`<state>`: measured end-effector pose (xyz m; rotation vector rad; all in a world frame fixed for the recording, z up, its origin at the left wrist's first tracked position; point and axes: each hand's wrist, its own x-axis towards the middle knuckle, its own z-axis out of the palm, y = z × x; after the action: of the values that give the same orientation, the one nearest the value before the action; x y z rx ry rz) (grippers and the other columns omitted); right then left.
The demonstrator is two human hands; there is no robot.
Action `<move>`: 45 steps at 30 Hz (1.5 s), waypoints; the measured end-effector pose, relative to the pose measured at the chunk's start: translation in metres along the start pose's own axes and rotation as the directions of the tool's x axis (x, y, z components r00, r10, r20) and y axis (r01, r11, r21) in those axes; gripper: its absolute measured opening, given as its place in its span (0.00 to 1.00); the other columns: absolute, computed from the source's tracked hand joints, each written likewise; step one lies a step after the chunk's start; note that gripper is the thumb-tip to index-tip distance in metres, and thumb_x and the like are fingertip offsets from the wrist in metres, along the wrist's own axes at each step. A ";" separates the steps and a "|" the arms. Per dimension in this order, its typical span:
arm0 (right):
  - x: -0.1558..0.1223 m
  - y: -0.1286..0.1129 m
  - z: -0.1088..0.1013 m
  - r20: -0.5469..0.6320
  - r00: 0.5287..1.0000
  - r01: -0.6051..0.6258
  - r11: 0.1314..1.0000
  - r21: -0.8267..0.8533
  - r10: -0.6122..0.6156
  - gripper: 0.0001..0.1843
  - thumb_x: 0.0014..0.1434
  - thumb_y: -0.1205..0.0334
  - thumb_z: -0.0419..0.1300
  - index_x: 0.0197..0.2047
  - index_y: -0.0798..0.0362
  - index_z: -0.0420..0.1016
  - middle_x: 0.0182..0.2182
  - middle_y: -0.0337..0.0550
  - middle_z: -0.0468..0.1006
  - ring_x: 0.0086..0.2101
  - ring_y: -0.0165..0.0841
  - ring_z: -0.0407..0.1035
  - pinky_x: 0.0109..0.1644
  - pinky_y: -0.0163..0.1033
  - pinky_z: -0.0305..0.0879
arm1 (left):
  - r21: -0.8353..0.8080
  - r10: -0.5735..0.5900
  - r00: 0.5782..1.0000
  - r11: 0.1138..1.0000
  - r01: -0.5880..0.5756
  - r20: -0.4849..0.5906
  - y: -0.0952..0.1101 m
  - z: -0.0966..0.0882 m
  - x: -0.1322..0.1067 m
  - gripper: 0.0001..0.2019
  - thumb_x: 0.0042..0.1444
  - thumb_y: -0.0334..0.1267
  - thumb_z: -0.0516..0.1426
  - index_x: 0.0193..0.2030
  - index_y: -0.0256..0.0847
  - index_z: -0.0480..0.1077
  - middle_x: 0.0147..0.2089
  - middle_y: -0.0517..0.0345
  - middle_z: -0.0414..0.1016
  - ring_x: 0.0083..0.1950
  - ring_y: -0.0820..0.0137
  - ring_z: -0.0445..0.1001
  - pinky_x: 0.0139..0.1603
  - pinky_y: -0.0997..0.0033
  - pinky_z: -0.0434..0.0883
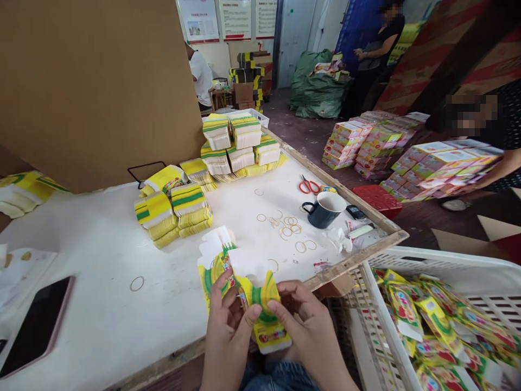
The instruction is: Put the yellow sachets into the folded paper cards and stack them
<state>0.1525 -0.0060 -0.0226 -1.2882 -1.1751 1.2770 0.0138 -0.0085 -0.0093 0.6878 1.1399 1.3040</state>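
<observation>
A yellow and green printed carton [271, 331] is between my two hands at the table's front edge, partly folded, with its curved top edge upward. My left hand [232, 320] pinches its left side between thumb and fingers. On the opposite side, my right hand [303, 315] grips the carton with the thumb in front and the fingers curled behind. Just beyond my left hand, another flat carton [211, 271] with white flaps lies on the table; whether my fingers touch it I cannot tell.
Stacks of flat cartons [175, 209] stand at the table's back. Rubber bands [288, 225], red scissors [309, 185] and a dark mug [323, 210] lie rightward. A phone [38, 326] is at left. A white basket [391, 326] of cartons stands right. People work beyond.
</observation>
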 end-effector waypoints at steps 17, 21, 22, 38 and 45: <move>-0.003 -0.023 -0.024 0.261 0.957 0.148 0.987 -0.067 -0.126 0.11 0.63 0.53 0.58 0.34 0.50 0.76 0.27 0.40 0.73 0.29 0.32 0.66 0.33 0.34 0.62 | -0.049 -0.136 0.904 0.984 0.170 0.405 0.005 -0.018 -0.023 0.22 0.50 0.37 0.66 0.52 0.47 0.67 0.41 0.53 0.79 0.39 0.65 0.79 0.38 0.68 0.72; -0.003 -0.020 -0.024 0.149 0.985 0.080 0.995 0.056 -0.087 0.18 0.62 0.55 0.59 0.55 0.46 0.70 0.34 0.42 0.75 0.33 0.34 0.70 0.36 0.36 0.67 | -0.072 -0.118 0.905 0.984 0.161 0.408 0.001 -0.012 -0.024 0.38 0.50 0.42 0.66 0.66 0.50 0.55 0.51 0.45 0.78 0.48 0.55 0.79 0.45 0.59 0.73; -0.003 -0.020 -0.025 0.159 0.980 0.113 0.993 0.040 -0.118 0.17 0.63 0.54 0.58 0.55 0.45 0.71 0.35 0.43 0.75 0.35 0.35 0.70 0.39 0.37 0.68 | -0.049 -0.121 0.900 0.987 0.155 0.420 0.002 -0.012 -0.024 0.34 0.50 0.42 0.65 0.64 0.50 0.60 0.52 0.46 0.78 0.51 0.54 0.78 0.47 0.59 0.73; -0.005 -0.011 -0.033 0.244 0.969 0.048 0.934 -0.354 0.043 0.17 0.55 0.66 0.59 0.49 0.50 0.70 0.23 0.32 0.63 0.25 0.29 0.60 0.29 0.32 0.58 | 0.276 -0.060 0.924 0.960 -0.051 0.378 -0.008 -0.012 -0.023 0.23 0.57 0.40 0.59 0.61 0.47 0.67 0.62 0.45 0.72 0.58 0.53 0.73 0.56 0.56 0.72; -0.008 -0.003 -0.031 0.187 0.982 0.047 0.946 -0.320 0.015 0.20 0.52 0.71 0.60 0.49 0.47 0.71 0.24 0.33 0.70 0.26 0.31 0.65 0.30 0.33 0.61 | 0.288 -0.073 0.947 0.957 -0.022 0.313 -0.015 -0.005 -0.027 0.23 0.56 0.40 0.60 0.59 0.45 0.69 0.59 0.47 0.74 0.54 0.56 0.76 0.53 0.60 0.73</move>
<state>0.1837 -0.0138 -0.0182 -1.4101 -1.5781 1.2492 0.0180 -0.0383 -0.0173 1.0567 1.0730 0.9653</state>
